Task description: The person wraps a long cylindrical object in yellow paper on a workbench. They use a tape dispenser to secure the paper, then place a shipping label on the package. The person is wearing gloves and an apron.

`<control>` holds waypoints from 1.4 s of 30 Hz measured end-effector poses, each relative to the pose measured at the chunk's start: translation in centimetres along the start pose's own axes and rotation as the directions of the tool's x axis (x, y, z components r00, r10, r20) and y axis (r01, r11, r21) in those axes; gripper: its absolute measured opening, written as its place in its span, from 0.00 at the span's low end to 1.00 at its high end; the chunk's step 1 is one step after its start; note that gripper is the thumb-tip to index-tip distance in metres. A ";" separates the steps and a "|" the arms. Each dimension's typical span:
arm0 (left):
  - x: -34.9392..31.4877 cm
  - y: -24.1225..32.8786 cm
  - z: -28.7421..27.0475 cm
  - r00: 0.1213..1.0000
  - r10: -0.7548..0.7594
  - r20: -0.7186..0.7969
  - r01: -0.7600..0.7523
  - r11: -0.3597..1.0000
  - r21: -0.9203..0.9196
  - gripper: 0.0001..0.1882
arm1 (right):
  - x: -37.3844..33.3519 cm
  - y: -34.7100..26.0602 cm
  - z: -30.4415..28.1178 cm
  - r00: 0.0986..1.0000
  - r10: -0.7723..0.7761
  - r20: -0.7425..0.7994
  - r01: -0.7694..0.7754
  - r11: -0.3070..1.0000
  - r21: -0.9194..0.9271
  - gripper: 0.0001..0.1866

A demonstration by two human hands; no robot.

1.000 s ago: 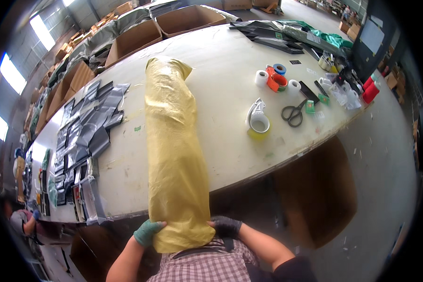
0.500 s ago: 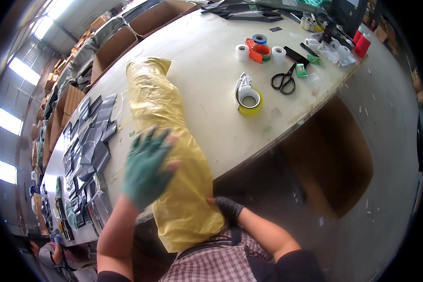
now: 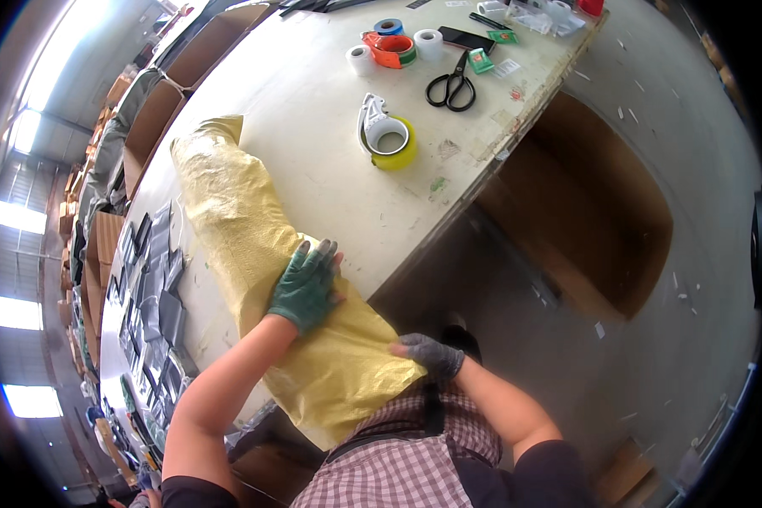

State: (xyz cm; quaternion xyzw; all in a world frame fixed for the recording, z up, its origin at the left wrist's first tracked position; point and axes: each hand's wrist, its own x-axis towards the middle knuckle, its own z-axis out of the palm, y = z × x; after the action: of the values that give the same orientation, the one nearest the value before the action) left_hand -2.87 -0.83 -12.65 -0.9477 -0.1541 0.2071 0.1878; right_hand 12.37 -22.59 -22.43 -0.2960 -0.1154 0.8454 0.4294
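Note:
A long, stuffed yellow woven plastic sack lies across the table, its near end hanging over the edge against my checked apron. My left hand, in a green glove with bare fingertips, rests flat on top of the sack near its middle, fingers stretched out. At the sack's near right corner, my right hand in a dark grey glove pinches the edge of the yellow material between thumb and fingers. What the sack contains is hidden.
On the white table stand a tape dispenser, black scissors, an orange tape dispenser and a phone. Grey plastic bags lie left of the sack. Cardboard boxes line the far edge; another box sits below, right.
My left hand has come down onto the sack and moved right. My right hand keeps hold of the sack's near edge. The view has turned, shifting the table things left and up.

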 end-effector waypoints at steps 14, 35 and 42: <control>-1.7 -2.8 -4.3 0.963 0.256 0.080 -0.047 0.453 -0.890 0.24 | 3.2 8.8 -0.2 0.989 -0.136 0.058 0.077 0.811 0.581 0.33; -2.6 0.6 -6.4 0.974 0.224 -0.030 -0.165 0.618 -0.769 0.26 | 6.7 16.2 -4.2 0.963 -0.271 0.005 0.212 0.766 0.607 0.22; -3.2 1.8 -5.1 0.990 0.134 -0.047 -0.133 0.752 -0.646 0.28 | 4.8 15.9 -0.9 0.871 -0.457 -0.179 0.461 0.887 -0.025 0.20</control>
State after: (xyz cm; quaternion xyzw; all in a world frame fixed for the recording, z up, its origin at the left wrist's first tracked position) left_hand -2.95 -5.05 -8.03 -0.9625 -0.1482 0.1551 -0.1662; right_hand 0.26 -28.43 -32.27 -0.3312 -0.1352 0.6900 0.6292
